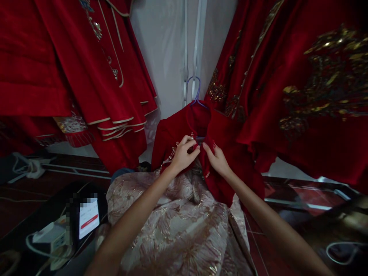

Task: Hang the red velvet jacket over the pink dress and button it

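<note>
A red high-collared jacket (169, 130) hangs in front of me on a thin purple hanger (198, 92). Beaded trim (173, 150) runs along its left front. Just below the collar, my left hand (185, 155) is closed in a pinch on the left front edge. My right hand (217, 159) grips the opposite front edge, thumb toward the opening and fingers over the cloth. The two edges are slightly apart between my hands. Whatever small fastening lies under my fingertips cannot be made out. Shiny pinkish-gold patterned cloth (172, 222) spreads below the jacket, over my lap.
Red garments with pale piping (86, 76) hang at left, and more with gold sequins (330, 76) at right. A lit phone (88, 218) stands at lower left beside a white power strip (57, 234) with cables. Behind the jacket is a pale wall (161, 46) with metal poles.
</note>
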Tool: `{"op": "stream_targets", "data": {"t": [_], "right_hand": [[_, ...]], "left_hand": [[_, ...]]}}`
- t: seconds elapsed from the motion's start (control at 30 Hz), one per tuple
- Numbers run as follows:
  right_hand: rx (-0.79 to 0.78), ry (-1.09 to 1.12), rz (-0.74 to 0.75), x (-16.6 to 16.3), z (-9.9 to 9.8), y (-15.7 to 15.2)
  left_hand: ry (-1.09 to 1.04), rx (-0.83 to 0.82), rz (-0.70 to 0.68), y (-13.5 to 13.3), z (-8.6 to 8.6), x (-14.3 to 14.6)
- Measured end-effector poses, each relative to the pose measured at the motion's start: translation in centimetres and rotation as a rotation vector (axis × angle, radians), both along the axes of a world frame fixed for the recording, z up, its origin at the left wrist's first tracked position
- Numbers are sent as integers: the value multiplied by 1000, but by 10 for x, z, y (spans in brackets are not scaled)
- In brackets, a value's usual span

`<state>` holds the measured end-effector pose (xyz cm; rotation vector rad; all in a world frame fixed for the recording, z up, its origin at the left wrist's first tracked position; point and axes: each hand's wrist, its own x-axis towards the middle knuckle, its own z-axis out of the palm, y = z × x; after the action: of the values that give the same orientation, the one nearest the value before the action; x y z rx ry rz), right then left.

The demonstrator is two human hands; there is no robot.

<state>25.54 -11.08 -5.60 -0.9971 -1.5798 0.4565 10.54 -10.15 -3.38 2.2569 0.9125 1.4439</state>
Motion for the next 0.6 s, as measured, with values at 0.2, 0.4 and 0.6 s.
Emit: {"op": "stream_targets", "data": {"t": [0.2, 0.4, 0.6], "right_hand": [[-10, 249, 20, 1, 1, 11], [-194, 202, 112, 10, 12, -1], [-162, 158, 68, 9, 19, -3]], "left_hand": [[-395, -244, -7, 20, -16, 9], [-649, -599, -220, 23, -22, 6], [-511, -517, -284, 23, -13, -4]]}}
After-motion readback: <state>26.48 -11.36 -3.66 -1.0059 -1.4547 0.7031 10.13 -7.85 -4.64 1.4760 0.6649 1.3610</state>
